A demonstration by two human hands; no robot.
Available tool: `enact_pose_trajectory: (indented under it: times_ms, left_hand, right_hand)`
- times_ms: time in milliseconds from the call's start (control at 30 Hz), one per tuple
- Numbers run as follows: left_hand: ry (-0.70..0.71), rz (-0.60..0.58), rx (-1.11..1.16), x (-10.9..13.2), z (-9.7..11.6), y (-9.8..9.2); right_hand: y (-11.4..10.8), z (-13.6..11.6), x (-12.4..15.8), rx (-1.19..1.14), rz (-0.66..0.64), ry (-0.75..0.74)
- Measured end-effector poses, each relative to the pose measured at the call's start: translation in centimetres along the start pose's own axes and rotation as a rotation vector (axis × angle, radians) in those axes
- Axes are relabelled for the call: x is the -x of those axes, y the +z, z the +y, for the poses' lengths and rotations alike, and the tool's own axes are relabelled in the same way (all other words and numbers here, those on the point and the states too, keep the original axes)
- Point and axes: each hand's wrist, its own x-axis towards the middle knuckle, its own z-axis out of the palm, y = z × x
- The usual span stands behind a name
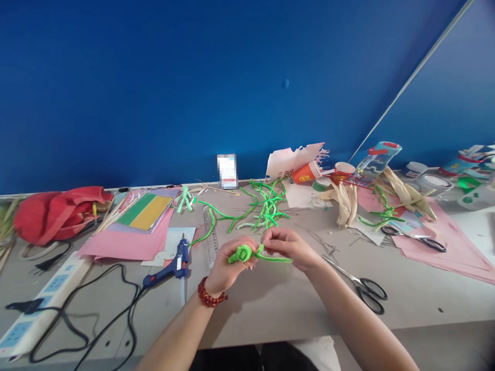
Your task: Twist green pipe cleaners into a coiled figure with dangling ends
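Near the middle of the table, my left hand (226,265) is closed around a coiled bright green fuzzy stem (243,253), its spiral facing up. My right hand (288,247) pinches a green strand beside the coil; one loose end (276,259) sticks out to the right below the fingers. A red bead bracelet (211,294) circles my left wrist. Beyond the hands lies a tangled heap of green fuzzy stems (269,203), with more strands reaching left over a clear ruler (211,237).
A blue glue gun (170,268) with its cable lies left, near a white power strip (46,299) and a red bag (62,214). Scissors (363,283) lie right of my right hand, other scissors (417,237) farther right. A phone (227,171) stands by the wall.
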Motion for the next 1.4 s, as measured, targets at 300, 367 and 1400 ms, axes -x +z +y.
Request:
enact_pose_trajectory:
  times_ms: [300, 367, 1400]
  left_hand:
    - [0.112, 0.305, -0.035, -0.1, -0.6, 0.3]
    - [0.131, 0.356, -0.14, 0.0, -0.6, 0.2]
    - [0.125, 0.092, -0.092, 0.1, 0.1, -0.5]
  right_hand:
    - [1.8, 1.9, -0.4, 0.006, -0.084, -0.032]
    - [2.3, 2.1, -0.2, 0.175, 0.0, -0.145]
    - [0.5, -0.5, -0.2, 0.271, -0.109, -0.166]
